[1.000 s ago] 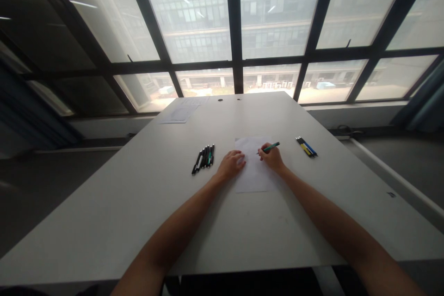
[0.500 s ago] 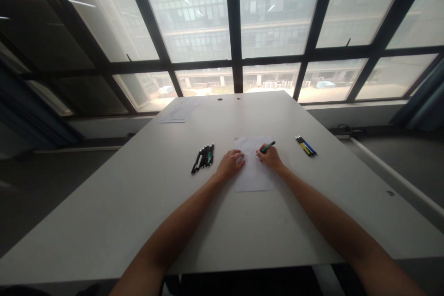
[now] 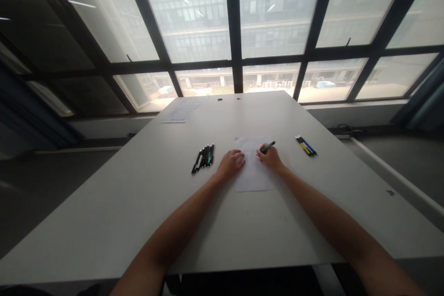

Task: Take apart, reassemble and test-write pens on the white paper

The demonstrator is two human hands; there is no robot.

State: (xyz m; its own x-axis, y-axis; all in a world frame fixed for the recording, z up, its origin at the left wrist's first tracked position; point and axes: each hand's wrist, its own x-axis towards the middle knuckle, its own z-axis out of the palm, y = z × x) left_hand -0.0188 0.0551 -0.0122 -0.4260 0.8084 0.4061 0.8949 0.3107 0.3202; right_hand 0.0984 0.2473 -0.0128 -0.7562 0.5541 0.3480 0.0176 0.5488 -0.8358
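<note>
A white sheet of paper (image 3: 253, 179) lies flat on the table in front of me. My left hand (image 3: 230, 163) rests open on the paper's left edge, fingers extended and pressing lightly on it. In my right hand (image 3: 271, 157) is a green and black pen (image 3: 268, 146), gripped in a writing hold with its tip down at the paper. Any marks on the sheet are too faint to make out.
Several black pens (image 3: 203, 158), some with green or white parts, lie side by side left of the paper. A few yellow and blue pens (image 3: 305, 146) lie to the right. Printed sheets (image 3: 178, 113) sit at the table's (image 3: 104, 222) far left, near the windows.
</note>
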